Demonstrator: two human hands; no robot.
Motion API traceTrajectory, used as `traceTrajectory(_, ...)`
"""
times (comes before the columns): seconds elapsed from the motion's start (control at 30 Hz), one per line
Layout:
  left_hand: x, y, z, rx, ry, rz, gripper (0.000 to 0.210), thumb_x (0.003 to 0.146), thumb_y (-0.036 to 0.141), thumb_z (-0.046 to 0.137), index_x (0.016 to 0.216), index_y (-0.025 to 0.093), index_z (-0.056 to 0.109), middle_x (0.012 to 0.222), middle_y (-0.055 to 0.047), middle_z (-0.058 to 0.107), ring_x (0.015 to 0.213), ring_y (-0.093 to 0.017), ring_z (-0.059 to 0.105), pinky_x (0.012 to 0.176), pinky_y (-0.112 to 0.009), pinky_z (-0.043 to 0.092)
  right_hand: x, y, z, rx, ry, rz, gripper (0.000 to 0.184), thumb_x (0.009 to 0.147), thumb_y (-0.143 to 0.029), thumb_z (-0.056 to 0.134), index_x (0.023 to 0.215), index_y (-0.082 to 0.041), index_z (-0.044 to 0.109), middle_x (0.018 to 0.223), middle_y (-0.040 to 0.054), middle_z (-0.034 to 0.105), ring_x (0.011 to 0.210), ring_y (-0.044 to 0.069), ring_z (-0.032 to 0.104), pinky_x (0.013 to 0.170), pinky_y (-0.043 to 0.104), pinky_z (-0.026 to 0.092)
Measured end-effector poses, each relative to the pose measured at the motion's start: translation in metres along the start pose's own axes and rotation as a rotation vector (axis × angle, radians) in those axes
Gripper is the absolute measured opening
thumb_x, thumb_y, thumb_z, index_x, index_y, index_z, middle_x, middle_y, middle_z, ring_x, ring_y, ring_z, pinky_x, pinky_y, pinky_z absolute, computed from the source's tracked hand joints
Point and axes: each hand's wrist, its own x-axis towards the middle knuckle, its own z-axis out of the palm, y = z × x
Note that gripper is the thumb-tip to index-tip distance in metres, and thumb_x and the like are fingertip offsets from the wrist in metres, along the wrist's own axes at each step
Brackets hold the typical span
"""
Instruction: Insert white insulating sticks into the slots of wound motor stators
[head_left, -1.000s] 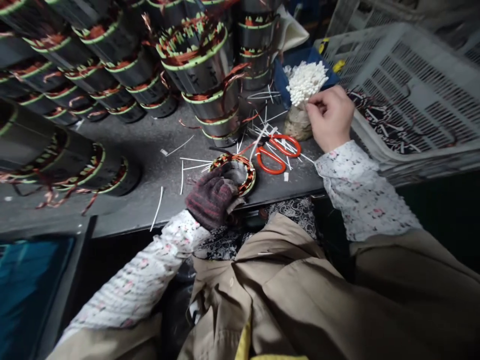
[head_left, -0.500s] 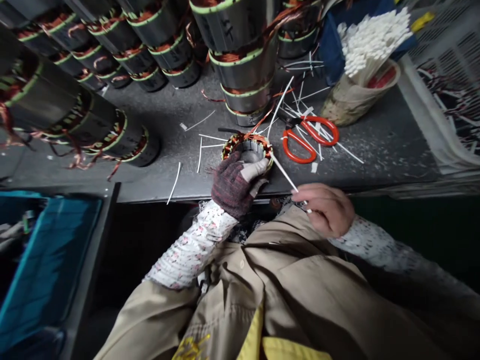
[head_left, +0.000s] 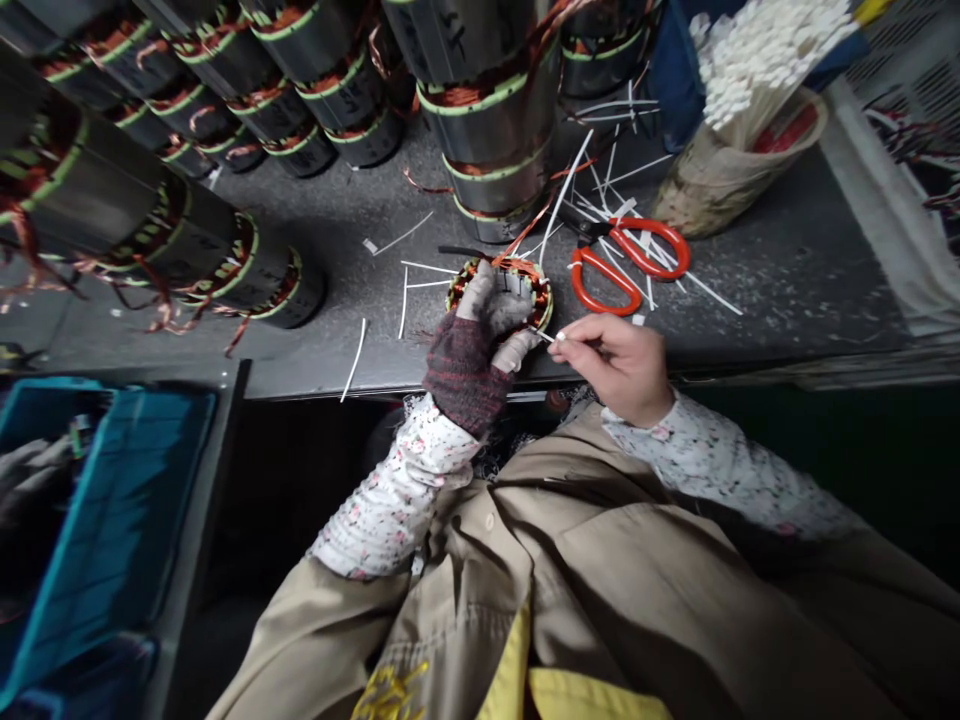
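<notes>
A ring-shaped motor stator (head_left: 546, 300) with copper windings and a pale green rim lies near the bench's front edge. My left hand (head_left: 476, 350), in a dark knitted glove with pale fingertips, is closed on its near left side, with fingers reaching into the opening. At the stator's near right rim, my bare right hand (head_left: 619, 365) pinches a thin white cord (head_left: 546, 337) between thumb and fingers. Another length of white cord (head_left: 562, 200) rises from the stator's far right side. Red-handled scissors (head_left: 596, 285) lie just to the right.
Stacked stators (head_left: 487, 130) stand behind the work, and more (head_left: 277, 290) lean at the left. A cup (head_left: 709, 185) of white tubes stands at the right back, near a white crate (head_left: 862, 200). Cut white strands (head_left: 356, 360) litter the bench. A blue bin (head_left: 142, 500) sits lower left.
My right hand has moved up and left to the stator's rim, and less white cord shows between them. My left fingers have shifted over and into the ring.
</notes>
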Motion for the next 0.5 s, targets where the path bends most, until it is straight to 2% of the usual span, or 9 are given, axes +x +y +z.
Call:
traceTrajectory(0.03,0.000,0.001,0.000,-0.048,0.023,-0.024,0.056,0.109,0.036,0.043,0.160,0.029,0.023,0.142,-0.011,0.065,0.122,-0.019,0.071,0.103,-0.037,0.063,0.003,-0.002,0.002,0.032,0.005,0.059,0.015,0.094,-0.029,0.067,0.082,-0.021,0.069,0.071,-0.0003,0.072,0.058,0.014,0.066,0.055,0.026,0.051)
traceTrajectory(0.1,0.003,0.003,-0.003,-0.109,0.064,-0.014,0.033,0.106,0.035,0.051,0.138,0.026,0.057,0.131,-0.008,0.072,0.120,-0.020,0.072,0.106,-0.040,0.061,0.009,-0.008,0.003,0.043,-0.019,0.117,0.019,0.095,-0.033,0.066,0.081,-0.021,0.069,0.070,-0.0004,0.070,0.057,0.013,0.062,0.055,0.026,0.049)
traceTrajectory(0.17,0.005,0.003,-0.006,-0.128,0.057,0.023,0.020,0.103,0.035,0.059,0.114,0.023,0.070,0.122,-0.007,0.076,0.120,-0.021,0.072,0.109,-0.041,0.059,0.014,-0.015,0.000,0.003,-0.061,0.088,0.021,0.097,-0.032,0.063,0.080,-0.021,0.068,0.073,0.0008,0.070,0.062,0.014,0.063,0.059,0.027,0.050)
traceTrajectory(0.23,0.007,0.001,-0.009,-0.130,0.052,0.029,0.020,0.102,0.036,0.061,0.110,0.021,0.072,0.120,-0.008,0.077,0.120,-0.021,0.072,0.110,-0.041,0.058,0.018,-0.019,-0.001,-0.074,-0.090,0.022,0.021,0.096,-0.028,0.060,0.077,-0.021,0.066,0.074,0.0015,0.069,0.065,0.014,0.062,0.061,0.028,0.049)
traceTrajectory(0.37,0.009,-0.004,-0.011,-0.093,0.018,0.064,0.021,0.102,0.035,0.060,0.115,0.022,0.072,0.123,-0.008,0.077,0.121,-0.021,0.071,0.117,-0.045,0.052,0.025,-0.013,0.004,-0.253,-0.076,-0.072,0.022,0.092,-0.022,0.061,0.070,-0.022,0.062,0.067,0.0003,0.064,0.060,0.013,0.056,0.058,0.028,0.043)
traceTrajectory(0.5,0.008,-0.009,-0.012,-0.060,0.006,0.136,0.020,0.102,0.033,0.060,0.114,0.023,0.072,0.117,-0.006,0.079,0.117,-0.020,0.073,0.113,-0.042,0.054,0.028,-0.003,0.009,-0.255,-0.084,-0.064,0.020,0.087,-0.022,0.063,0.067,-0.020,0.058,0.066,-0.0010,0.057,0.054,0.010,0.047,0.052,0.027,0.035)
